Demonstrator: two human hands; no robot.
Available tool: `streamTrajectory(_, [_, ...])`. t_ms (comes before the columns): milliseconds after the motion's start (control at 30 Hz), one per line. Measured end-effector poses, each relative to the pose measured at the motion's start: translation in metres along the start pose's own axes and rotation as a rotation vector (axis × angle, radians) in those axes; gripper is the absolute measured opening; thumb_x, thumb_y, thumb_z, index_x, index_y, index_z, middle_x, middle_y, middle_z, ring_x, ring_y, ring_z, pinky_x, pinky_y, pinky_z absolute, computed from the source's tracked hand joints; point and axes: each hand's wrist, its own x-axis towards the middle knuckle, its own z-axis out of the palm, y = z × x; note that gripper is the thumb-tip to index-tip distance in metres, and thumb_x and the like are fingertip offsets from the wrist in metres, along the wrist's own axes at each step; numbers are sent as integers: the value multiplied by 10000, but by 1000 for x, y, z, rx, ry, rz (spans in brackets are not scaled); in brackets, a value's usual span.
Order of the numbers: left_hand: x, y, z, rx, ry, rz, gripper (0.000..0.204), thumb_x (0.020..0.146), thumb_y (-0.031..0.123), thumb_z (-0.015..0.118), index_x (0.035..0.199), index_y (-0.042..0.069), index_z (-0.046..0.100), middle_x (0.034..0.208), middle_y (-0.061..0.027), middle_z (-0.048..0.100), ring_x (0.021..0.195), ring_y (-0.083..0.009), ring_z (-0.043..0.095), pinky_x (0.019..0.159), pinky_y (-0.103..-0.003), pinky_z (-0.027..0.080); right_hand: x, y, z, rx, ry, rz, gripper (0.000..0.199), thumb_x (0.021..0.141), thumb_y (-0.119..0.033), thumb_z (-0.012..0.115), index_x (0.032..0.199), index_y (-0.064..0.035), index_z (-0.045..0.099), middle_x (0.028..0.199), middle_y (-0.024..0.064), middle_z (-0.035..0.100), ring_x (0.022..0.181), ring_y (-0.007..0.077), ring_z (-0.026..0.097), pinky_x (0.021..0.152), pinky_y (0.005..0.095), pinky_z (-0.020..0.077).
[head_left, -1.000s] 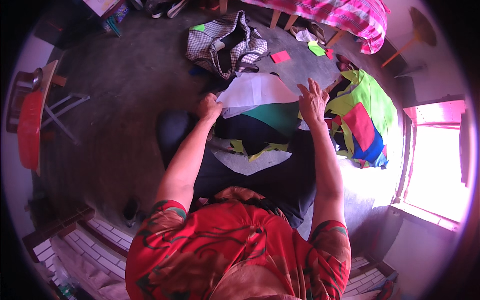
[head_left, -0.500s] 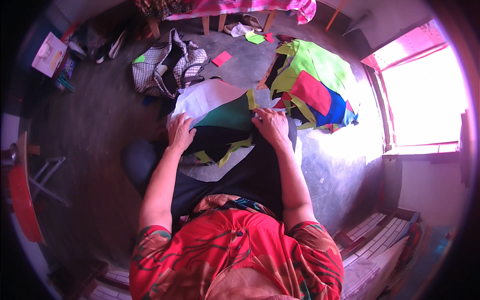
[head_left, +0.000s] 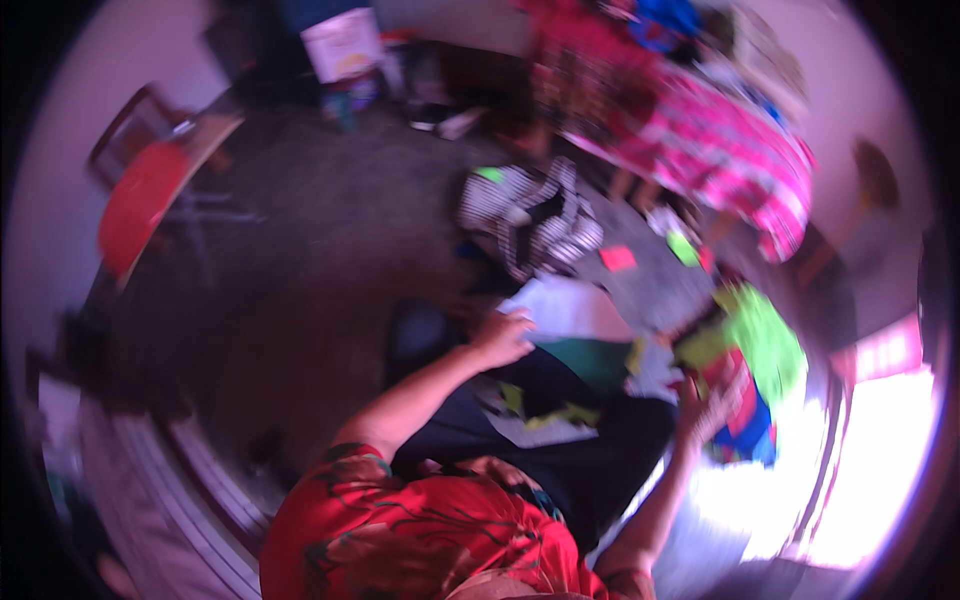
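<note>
A white cloth piece [head_left: 570, 308] and a dark green one [head_left: 590, 362] lie in front of me over my dark-clothed legs. Yellow-green scraps [head_left: 575, 413] show just nearer. My left hand [head_left: 503, 338] is at the white cloth's left edge, its fingers too smeared by motion to show whether they grip it. Off to the right, my right hand [head_left: 708, 408] is apart from those pieces, fingers spread and seemingly holding nothing. It hangs in front of a pile of lime-green cloth [head_left: 765, 330] with red and blue pieces [head_left: 745, 440], covering part of it.
A checked bag or cloth bundle [head_left: 570, 235] lies ahead on the dark floor, with a red scrap [head_left: 618, 258] beside it. Behind stands a bed or bench with a pink cover [head_left: 700, 150]. A red chair or stool [head_left: 145, 205] is at left, a bright opening [head_left: 880, 470] at right.
My view has swung left and blurred. My right hand has left the green cloth and moved right, toward the coloured pile. My left hand remains by the white cloth.
</note>
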Motion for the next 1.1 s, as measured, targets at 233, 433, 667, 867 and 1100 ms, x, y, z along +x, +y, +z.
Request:
streamTrajectory(233, [-21, -17, -36, -304, -207, -232, 269, 826, 214, 621, 1051, 68, 630, 933, -120, 670, 870, -257, 653, 774, -368, 500, -8, 54, 60, -202, -10, -92, 759, 846, -483, 569, 1464, -145, 285, 1512, 99, 282, 1388, 294, 263, 1098, 473, 229])
streamTrajectory(433, [-20, -26, -8, -345, -196, -241, 247, 826, 240, 607, 996, 64, 636, 867, -96, 667, 799, -226, 650, 716, -362, 501, -4, 56, 68, -252, -14, -83, 635, 923, -449, 471, 1446, -123, 317, 1499, 76, 315, 1376, 286, 293, 1095, 483, 231])
streamTrajectory(667, [-21, -28, 2, -281, -231, -169, 244, 816, 227, 580, 986, 64, 643, 819, -104, 641, 768, -246, 627, 689, -381, 491, -4, 63, 70, -262, -57, -100, 480, 953, -342, 462, 1396, -165, 421, 1459, 90, 379, 1339, 300, 354, 1080, 477, 272])
streamTrajectory(867, [-23, -22, -5, -214, -270, -193, 239, 813, 228, 582, 982, 72, 648, 807, -105, 646, 751, -252, 634, 671, -390, 493, -5, 63, 71, -216, -23, -35, 521, 896, -346, 559, 1372, -164, 455, 1435, 130, 400, 1289, 326, 412, 1039, 488, 319])
streamTrajectory(1100, [-25, -19, -8, -157, -324, -210, 261, 820, 230, 586, 1035, 90, 637, 842, -96, 659, 785, -255, 647, 700, -403, 503, 0, 50, 61, -116, 46, 7, 522, 847, -378, 619, 1301, -137, 527, 1361, 156, 478, 1206, 340, 490, 956, 487, 394])
